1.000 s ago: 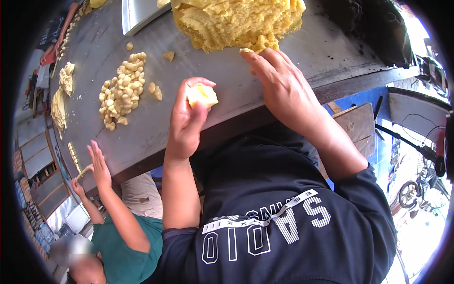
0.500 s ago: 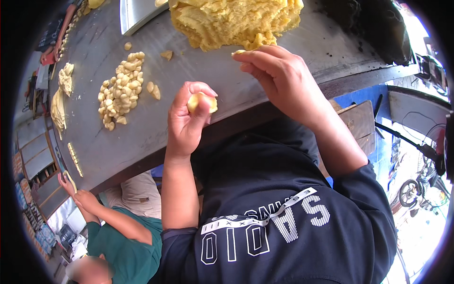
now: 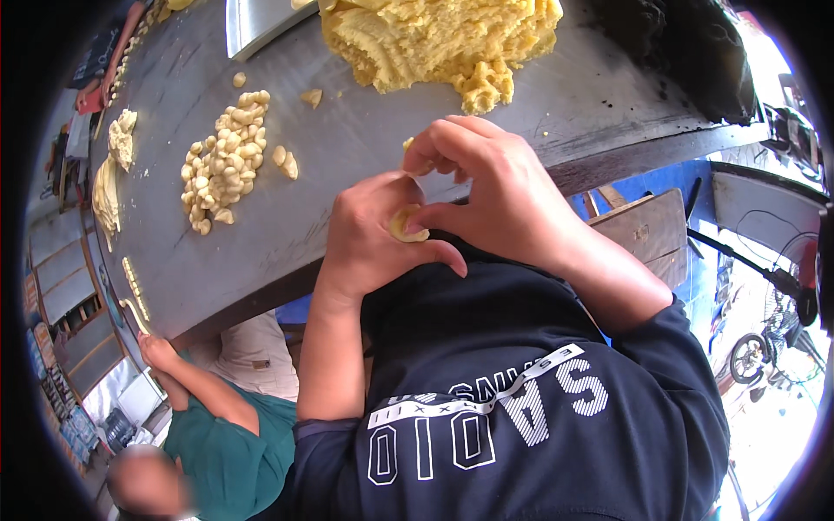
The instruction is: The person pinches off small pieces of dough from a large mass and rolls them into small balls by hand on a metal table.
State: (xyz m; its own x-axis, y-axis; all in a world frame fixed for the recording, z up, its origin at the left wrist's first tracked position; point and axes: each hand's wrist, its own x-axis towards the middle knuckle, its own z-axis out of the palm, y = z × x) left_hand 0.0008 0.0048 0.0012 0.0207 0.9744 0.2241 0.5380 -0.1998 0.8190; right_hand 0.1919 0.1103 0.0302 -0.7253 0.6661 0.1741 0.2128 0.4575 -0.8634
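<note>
Down the table (image 3: 287, 213), away from the big yellow mound (image 3: 443, 43), your right hand (image 3: 508, 187) has dropped to your left hand (image 3: 369, 234); left's cupped holding the dough piece (image 3: 399, 223), right's loosely open, thumb on it, looks like shaping, so next move probably wants gentle thumb pressure

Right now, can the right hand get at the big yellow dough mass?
Likely yes: the right hand is close to the dough mass, no obstacle showing between them, though its thumb seems busy at the small dough piece in the left hand.
</note>
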